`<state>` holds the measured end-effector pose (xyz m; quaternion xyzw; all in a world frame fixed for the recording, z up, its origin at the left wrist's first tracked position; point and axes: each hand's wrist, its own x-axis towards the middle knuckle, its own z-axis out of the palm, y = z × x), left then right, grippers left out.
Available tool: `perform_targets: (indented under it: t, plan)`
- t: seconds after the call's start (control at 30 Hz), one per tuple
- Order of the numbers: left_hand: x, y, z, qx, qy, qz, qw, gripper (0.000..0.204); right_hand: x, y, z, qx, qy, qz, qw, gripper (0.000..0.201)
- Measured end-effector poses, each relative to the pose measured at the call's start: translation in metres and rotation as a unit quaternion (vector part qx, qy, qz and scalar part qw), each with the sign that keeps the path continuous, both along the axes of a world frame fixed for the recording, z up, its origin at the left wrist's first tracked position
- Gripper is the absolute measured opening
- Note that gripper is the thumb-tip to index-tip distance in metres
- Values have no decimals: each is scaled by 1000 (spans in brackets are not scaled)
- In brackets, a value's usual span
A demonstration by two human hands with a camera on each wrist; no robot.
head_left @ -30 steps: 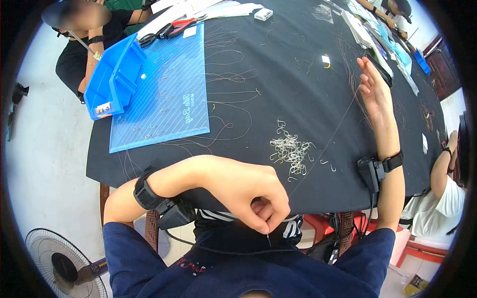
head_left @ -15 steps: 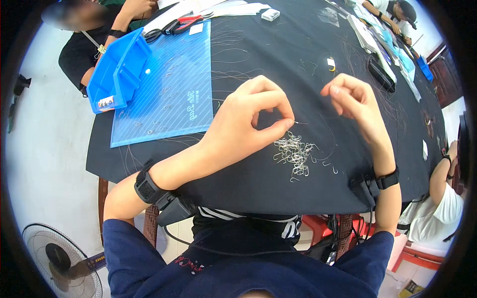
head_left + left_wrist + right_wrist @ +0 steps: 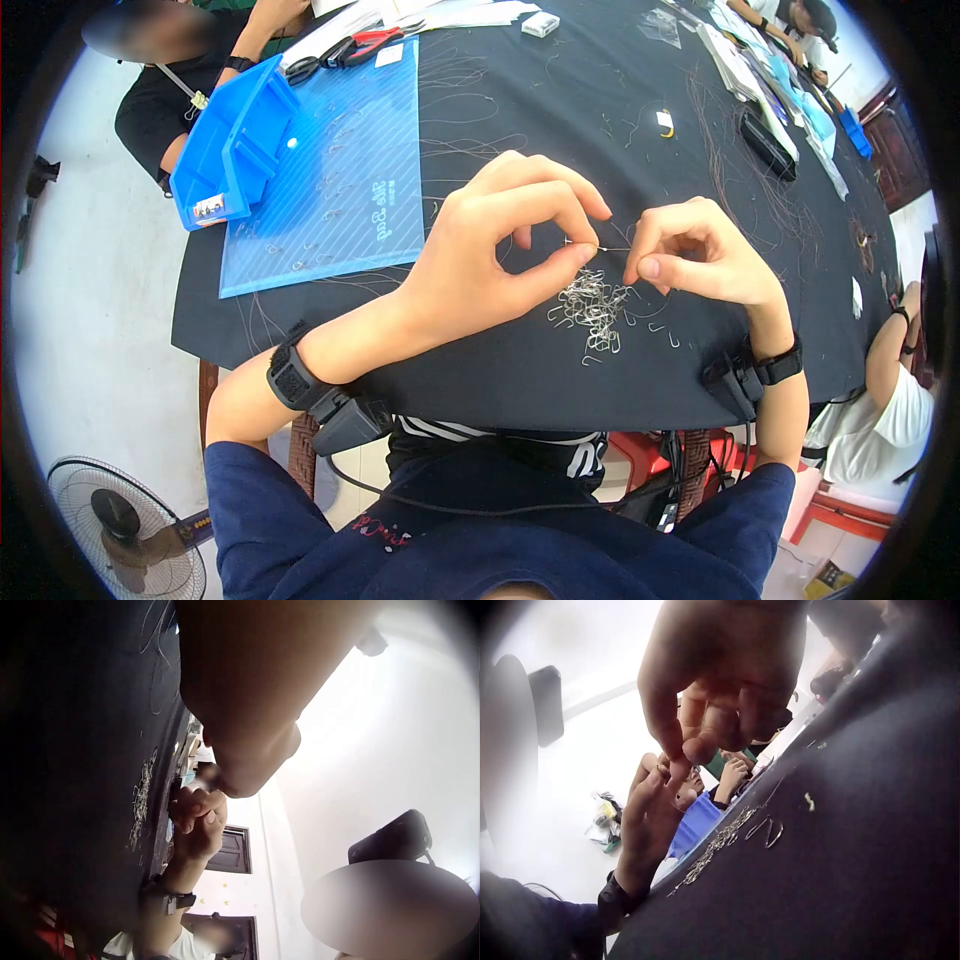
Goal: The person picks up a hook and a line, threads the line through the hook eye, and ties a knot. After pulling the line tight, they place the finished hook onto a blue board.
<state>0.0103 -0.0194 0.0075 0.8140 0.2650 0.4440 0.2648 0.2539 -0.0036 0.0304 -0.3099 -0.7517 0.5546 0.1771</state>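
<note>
In the head view my left hand (image 3: 460, 245) pinches a small metal fish hook (image 3: 601, 248) between thumb and forefinger. A thin fishing line runs from it towards my right hand (image 3: 715, 250), whose thumb and forefinger are curled together at the line, just right of the left fingertips. The right wrist view shows both sets of fingertips close together; the hook is mostly hidden there. Below the hands, on the black table, lies a pile of silvery fish hooks (image 3: 597, 312), with a few loose hooks (image 3: 668, 336) to its right.
A blue file bag (image 3: 320, 190) lies at left with hooks and trailing lines on it. A blue bin (image 3: 225, 150) and red-handled pliers (image 3: 372, 48) sit there too. A black case (image 3: 768, 145) lies at right. Other people sit around the table.
My left hand has risen from the table's front edge to above the hook pile. My right hand has come in from the far right, its fingers now curled, to beside the left fingertips.
</note>
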Motion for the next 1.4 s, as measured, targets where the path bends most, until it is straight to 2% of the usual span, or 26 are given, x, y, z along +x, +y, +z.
perform_targets:
  t: [0.37, 0.57, 1.23, 1.4]
  plan:
    - [-1, -1, 3, 23, -2, -22, 999, 8, 0, 1, -4, 17, -16, 44, 999, 18]
    - [0, 0, 2, 29, -1, -31, 999, 11, -3, -2, -6, 5, 7, 39, 999, 19]
    - [0, 1, 0, 22, 4, -39, 999, 10, -5, -2, -4, 15, -17, 44, 999, 18]
    - [1, 1, -1, 13, 6, -10, 1000, 11, -5, -4, -1, 12, -22, 36, 999, 17]
